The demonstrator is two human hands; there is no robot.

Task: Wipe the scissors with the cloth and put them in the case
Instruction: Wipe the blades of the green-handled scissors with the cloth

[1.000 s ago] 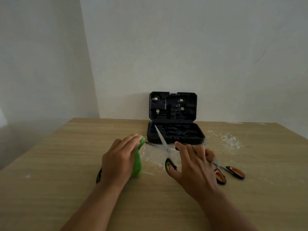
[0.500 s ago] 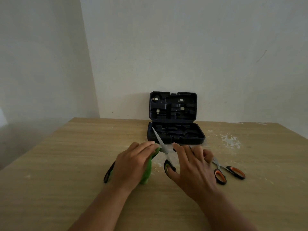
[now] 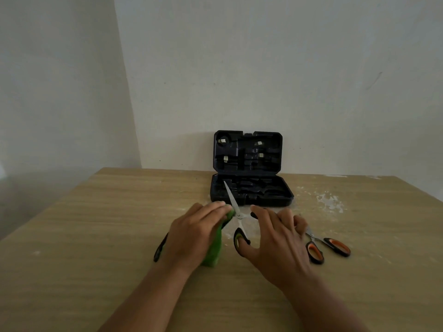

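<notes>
My left hand [image 3: 194, 232] is shut on a green cloth [image 3: 213, 250] and presses it against the lower blade of a pair of scissors [image 3: 233, 207]. Those scissors have black and green handles and spread blades, one blade pointing up over the case. My right hand [image 3: 275, 240] holds them by the handles, thumb at the near handle loop. The black case [image 3: 250, 198] lies open behind, its lid upright against the wall. A black handle [image 3: 160, 246] sticks out left of my left hand.
A second pair of scissors [image 3: 327, 245] with orange and black handles lies right of my right hand. White powdery smears [image 3: 329, 202] mark the wooden table [image 3: 84, 236] to the right of the case. Walls close off the back and left.
My left hand has slid the green cloth rightward across the table until it meets the scissor blade. My right hand and the scissors shifted slightly left.
</notes>
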